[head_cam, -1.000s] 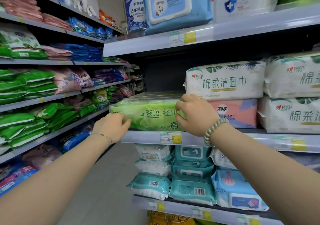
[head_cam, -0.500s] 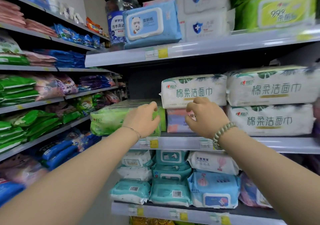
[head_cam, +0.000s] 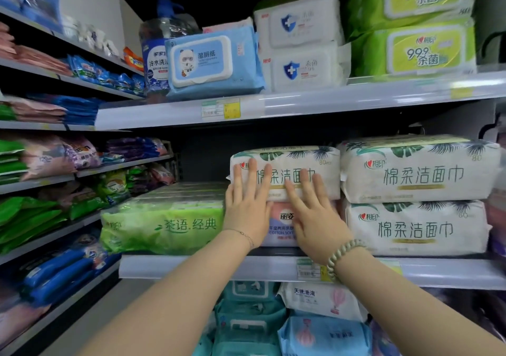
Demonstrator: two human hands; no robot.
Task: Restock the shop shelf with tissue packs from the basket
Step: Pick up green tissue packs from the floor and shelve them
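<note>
At the centre of the frame a white pack [head_cam: 324, 160] — stacked on a pink pack [head_cam: 280, 229] — is touched by the left hand [head_cam: 246, 210] and the right hand [head_cam: 315, 216], fingers straight and spread, nothing gripped. A green tissue pack [head_cam: 164, 224] is seen lying on the shelf [head_cam: 191, 269] just left of them.

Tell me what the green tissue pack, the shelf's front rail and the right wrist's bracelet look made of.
The green tissue pack: thin glossy plastic film, wrinkled and shiny. The shelf's front rail: likely clear plastic strip; glare, price tags behind. The bracelet: pale matte round beads, perhaps stone; unsure.
</note>
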